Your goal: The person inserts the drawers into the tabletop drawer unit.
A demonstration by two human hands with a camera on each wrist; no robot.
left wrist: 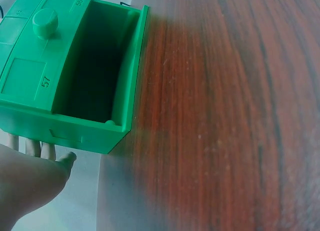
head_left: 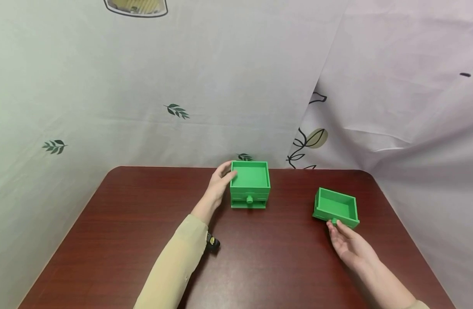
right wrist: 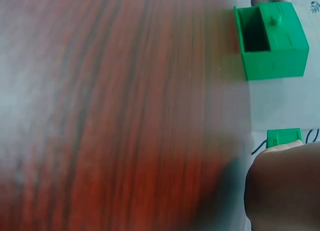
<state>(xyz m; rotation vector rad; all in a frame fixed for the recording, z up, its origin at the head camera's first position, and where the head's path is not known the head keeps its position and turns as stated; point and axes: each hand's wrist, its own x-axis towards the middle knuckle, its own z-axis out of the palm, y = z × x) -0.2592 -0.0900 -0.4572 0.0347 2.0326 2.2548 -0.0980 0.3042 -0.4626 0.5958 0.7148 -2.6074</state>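
A small green cabinet (head_left: 250, 176) with a tray-like top stands at the back middle of the table. Its upper drawer is in place, with a round knob (head_left: 249, 199); below it the lower slot (left wrist: 95, 66) is bare. My left hand (head_left: 218, 182) holds the cabinet by its left side, the thumb at the top rim. To the right, my right hand (head_left: 350, 244) pinches the knob of a loose green drawer (head_left: 335, 208), which is hollow and holds nothing. Whether that drawer touches the table, I cannot tell. In the right wrist view the forearm hides most of it.
The dark red-brown wooden table (head_left: 259, 257) has rounded far corners. A pale printed cloth (head_left: 221, 86) hangs behind and at both sides. A black strap piece (head_left: 212, 243) shows at the left wrist.
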